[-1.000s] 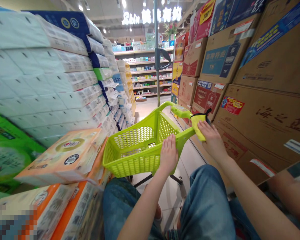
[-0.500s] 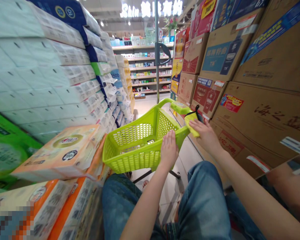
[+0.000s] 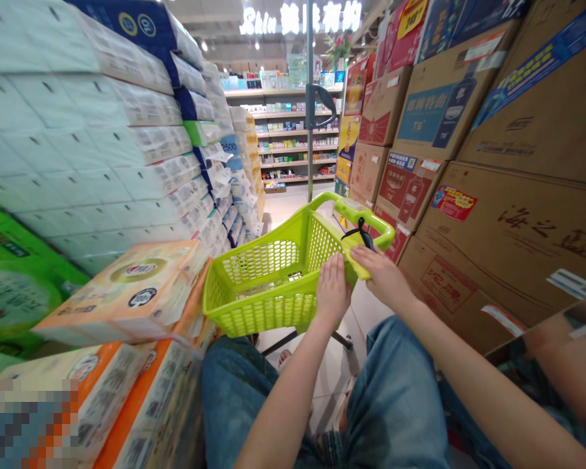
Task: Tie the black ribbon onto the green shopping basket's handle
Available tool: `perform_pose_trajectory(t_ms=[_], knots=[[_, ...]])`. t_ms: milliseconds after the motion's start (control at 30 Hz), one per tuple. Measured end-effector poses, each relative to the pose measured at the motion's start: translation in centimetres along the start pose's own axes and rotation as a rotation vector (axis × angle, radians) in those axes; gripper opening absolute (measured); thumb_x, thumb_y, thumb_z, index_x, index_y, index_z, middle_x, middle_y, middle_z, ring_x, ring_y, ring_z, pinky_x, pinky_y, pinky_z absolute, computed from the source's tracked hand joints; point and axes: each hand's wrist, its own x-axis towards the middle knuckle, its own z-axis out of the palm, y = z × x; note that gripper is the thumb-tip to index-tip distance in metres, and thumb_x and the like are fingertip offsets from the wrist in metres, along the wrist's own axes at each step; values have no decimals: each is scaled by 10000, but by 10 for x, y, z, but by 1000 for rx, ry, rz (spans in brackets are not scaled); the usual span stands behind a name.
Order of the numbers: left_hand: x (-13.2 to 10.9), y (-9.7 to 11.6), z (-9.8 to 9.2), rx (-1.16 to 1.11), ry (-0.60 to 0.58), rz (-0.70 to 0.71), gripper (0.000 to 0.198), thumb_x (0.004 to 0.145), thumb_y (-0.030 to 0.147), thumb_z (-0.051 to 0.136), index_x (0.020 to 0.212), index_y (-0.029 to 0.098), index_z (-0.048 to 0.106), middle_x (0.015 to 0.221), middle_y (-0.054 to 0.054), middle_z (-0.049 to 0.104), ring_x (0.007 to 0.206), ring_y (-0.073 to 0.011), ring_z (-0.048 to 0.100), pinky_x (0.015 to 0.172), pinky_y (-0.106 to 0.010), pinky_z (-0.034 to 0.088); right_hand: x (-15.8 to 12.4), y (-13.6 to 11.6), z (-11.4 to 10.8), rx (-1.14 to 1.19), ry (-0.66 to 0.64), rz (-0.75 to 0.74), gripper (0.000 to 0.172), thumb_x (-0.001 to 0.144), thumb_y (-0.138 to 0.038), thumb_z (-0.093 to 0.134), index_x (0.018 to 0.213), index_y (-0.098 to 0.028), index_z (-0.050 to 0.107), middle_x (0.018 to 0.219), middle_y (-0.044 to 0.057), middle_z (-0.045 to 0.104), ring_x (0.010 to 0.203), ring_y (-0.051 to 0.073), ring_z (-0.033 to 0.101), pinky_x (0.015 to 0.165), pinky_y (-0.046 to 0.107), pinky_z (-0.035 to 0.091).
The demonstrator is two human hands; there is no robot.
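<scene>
A lime-green shopping cart (image 3: 254,318) with a perforated basket stands before my knees, its curved handle at the back right. My left hand (image 3: 333,294) is closed over the near rim of the basket, fingers laid across the edge and thumb hidden. My right hand (image 3: 385,277) holds a yellow cloth (image 3: 355,263) with black trim and a black loop, pressed against the cart's side just below the handle. The two hands are close together, and the cloth covers part of the frame there.
Tissue packs (image 3: 122,283) are stacked close on my left, below a tall wall of white packs (image 3: 53,150). Cardboard cartons (image 3: 522,228) rise on the right. A grey pole (image 3: 309,156) stands behind the cart, with stocked shelves (image 3: 297,133) farther back.
My right hand has moved the yellow cloth left and slightly down, from beside the handle to the basket's upper corner near my left hand. My left hand keeps its place on the rim.
</scene>
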Motion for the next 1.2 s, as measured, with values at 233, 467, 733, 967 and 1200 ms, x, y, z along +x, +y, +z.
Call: perform_pose_trajectory(t_ms=[233, 467, 733, 967, 1200], knots=[[-1, 6, 0, -5, 3, -28, 760, 862, 178, 512, 1539, 75, 181, 1576, -179, 369, 1485, -280, 313, 1233, -481, 278, 12, 49, -25, -172, 149, 251, 622, 713, -18, 491, 1316, -118, 613, 1382, 152, 619, 1338, 301, 535, 1165, 545, 350], [-4, 2, 2, -53, 22, -15, 749, 861, 176, 496, 1537, 79, 192, 1574, -178, 373, 1493, -273, 295, 1233, -492, 273, 6, -28, 22, -125, 106, 102, 676, 681, 21, 474, 1337, -95, 591, 1381, 162, 617, 1356, 289, 516, 1180, 520, 349], [-3, 0, -3, -17, -12, -2, 745, 867, 186, 504, 1539, 85, 198, 1584, -157, 363, 1492, -262, 297, 1235, -470, 272, -1, 37, -24, -81, 45, 61, 700, 674, -5, 472, 1342, -174, 597, 1401, 101, 612, 1349, 257, 528, 1191, 552, 312], [-5, 2, -3, 10, 5, -8, 779, 865, 192, 513, 1553, 94, 161, 1585, -158, 362, 1493, -263, 299, 1228, -473, 289, 9, 38, -20, -199, 163, 238, 609, 728, -35, 501, 1330, -77, 587, 1407, 189, 588, 1354, 314, 515, 1161, 547, 352], [-6, -1, 0, 11, 15, 9, 746, 872, 191, 511, 1538, 59, 202, 1577, -183, 374, 1493, -255, 293, 1228, -461, 291, 9, -30, 18, -101, 52, 24, 686, 659, 29, 480, 1315, -127, 608, 1360, 142, 637, 1326, 269, 546, 1175, 511, 353]])
